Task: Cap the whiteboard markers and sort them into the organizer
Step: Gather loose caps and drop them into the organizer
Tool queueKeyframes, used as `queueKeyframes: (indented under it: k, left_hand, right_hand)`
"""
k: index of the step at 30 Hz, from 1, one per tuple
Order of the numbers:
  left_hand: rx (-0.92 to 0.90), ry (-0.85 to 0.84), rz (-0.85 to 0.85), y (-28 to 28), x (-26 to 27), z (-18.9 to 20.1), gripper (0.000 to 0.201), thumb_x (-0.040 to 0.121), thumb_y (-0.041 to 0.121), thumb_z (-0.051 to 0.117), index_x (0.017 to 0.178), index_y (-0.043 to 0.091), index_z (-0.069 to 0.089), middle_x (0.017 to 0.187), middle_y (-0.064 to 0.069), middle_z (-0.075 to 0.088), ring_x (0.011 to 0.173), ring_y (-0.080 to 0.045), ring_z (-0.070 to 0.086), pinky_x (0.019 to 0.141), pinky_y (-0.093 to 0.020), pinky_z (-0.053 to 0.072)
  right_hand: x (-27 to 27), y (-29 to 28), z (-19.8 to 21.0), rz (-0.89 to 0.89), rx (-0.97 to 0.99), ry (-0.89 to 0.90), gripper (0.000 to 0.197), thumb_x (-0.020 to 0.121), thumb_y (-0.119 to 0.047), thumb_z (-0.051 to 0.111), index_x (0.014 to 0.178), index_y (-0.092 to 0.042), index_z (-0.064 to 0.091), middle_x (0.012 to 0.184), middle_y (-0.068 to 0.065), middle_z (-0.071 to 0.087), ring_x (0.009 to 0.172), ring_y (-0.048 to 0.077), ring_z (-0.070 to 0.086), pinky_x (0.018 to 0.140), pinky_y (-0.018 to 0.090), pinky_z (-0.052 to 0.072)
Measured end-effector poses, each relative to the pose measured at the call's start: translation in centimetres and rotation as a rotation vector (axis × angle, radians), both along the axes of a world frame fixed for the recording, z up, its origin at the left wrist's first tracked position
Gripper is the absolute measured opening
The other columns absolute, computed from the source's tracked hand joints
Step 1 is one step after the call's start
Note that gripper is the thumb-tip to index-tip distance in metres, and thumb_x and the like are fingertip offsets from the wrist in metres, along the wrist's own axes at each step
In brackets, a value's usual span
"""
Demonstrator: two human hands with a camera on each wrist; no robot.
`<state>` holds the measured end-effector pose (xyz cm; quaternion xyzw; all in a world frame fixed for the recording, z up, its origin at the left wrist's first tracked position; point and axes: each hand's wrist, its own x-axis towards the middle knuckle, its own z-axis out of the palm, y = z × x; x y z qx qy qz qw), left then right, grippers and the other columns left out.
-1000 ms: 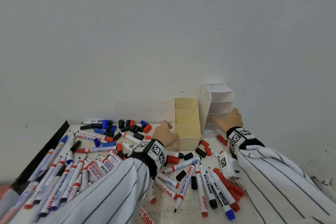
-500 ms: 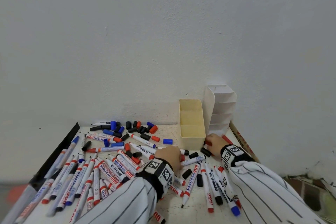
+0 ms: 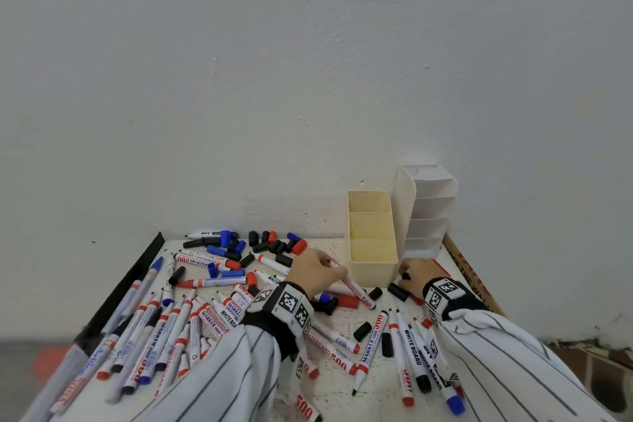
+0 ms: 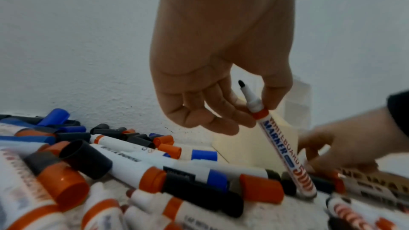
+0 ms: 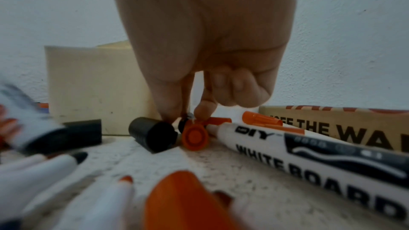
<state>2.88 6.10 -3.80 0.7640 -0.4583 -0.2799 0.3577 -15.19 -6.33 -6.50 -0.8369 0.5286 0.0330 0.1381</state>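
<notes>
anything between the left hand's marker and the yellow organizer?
Nothing visible. The left hand pinches the uncapped marker just in front of the yellow organizer, whose compartments are open and empty. It lacks a cap.

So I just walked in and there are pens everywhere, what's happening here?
A person is capping loose whiteboard markers to sort them into organizers. Their left hand pinches an uncapped marker, its far end on the table. Their right hand reaches among loose caps beside the yellow organizer, fingertips at a small black cap; whether it is gripped is unclear. The yellow organizer and the white organizer look empty.
</notes>
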Motion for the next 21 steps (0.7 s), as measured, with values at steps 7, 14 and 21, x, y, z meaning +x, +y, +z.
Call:
queueKeyframes:
  k: [7, 14, 21]
  left_hand:
    - [-0.346, 0.200, 0.121, 1.1, 0.7, 1.6, 0.020, 0.092, 0.022, 0.052, 0.107, 0.016, 0.064, 0.086, 0.003, 0.064, 0.069, -0.007, 0.054, 0.063, -0.019, 0.044]
    - [-0.427, 0.208, 0.111, 2.0, 0.9, 3.1, 0.032, 0.101, 0.028, 0.031, 0.128, 0.021, 0.046, 0.098, 0.003, 0.054, 0.076, -0.008, 0.058, 0.073, -0.030, 0.052]
    - [-0.173, -0.115, -0.132, 3.6, -0.1, 2.5, 0.042, 0.098, 0.021, 0.039, 0.141, 0.022, 0.037, 0.108, -0.008, 0.057, 0.096, -0.018, 0.053, 0.080, -0.021, 0.040]
  right_hand:
    - [0.3, 0.4, 0.1, -0.035, -0.039, 0.079, 0.019, 0.088, -0.019, 0.056, 0.107, -0.019, 0.054, 0.110, 0.002, 0.060, 0.099, 0.017, 0.056, 0.078, 0.020, 0.041]
    - [-0.7, 1.2, 1.3, -0.184, -0.084, -0.287, 0.006, 0.086, -0.012, 0.054, 0.089, -0.013, 0.049, 0.095, 0.009, 0.056, 0.083, 0.021, 0.051, 0.073, 0.025, 0.040]
    - [-2.1, 4.2, 5.1, -0.168, -0.133, -0.620, 0.012, 0.088, -0.018, 0.056, 0.090, -0.007, 0.058, 0.073, -0.001, 0.053, 0.073, 0.016, 0.049, 0.056, 0.020, 0.034]
